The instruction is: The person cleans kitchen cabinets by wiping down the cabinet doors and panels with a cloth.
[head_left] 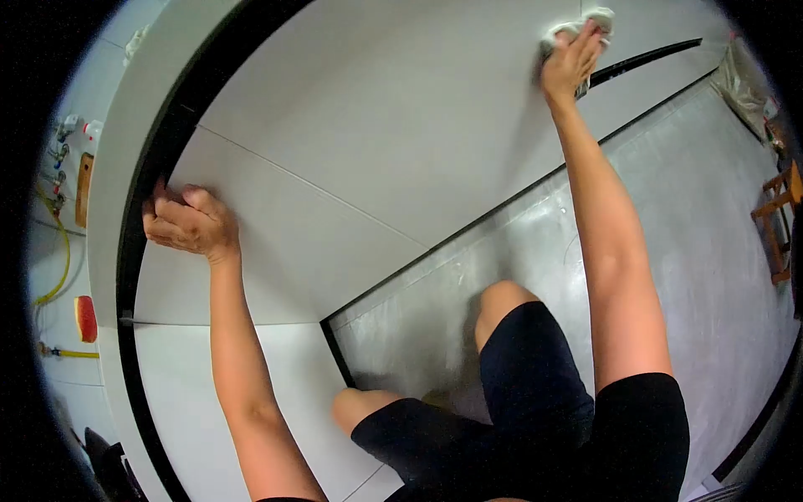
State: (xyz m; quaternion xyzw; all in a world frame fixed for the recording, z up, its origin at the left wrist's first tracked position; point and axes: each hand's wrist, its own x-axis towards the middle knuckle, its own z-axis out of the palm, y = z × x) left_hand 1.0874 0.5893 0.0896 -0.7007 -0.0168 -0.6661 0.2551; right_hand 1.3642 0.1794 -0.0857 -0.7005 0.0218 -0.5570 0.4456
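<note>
Your left hand (194,224), fingers curled, touches the long black edge strip (172,125); your right hand (570,71) presses a crumpled white cloth (600,17) against the smooth pale-grey panel (376,100).

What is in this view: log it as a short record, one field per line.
Left hand: curled at the black edge strip
Right hand: holding a white cloth against the pale panel
Beside right hand: another black strip
Below: grey floor
Far left: yellow hose
Far right: wooden stool
</note>
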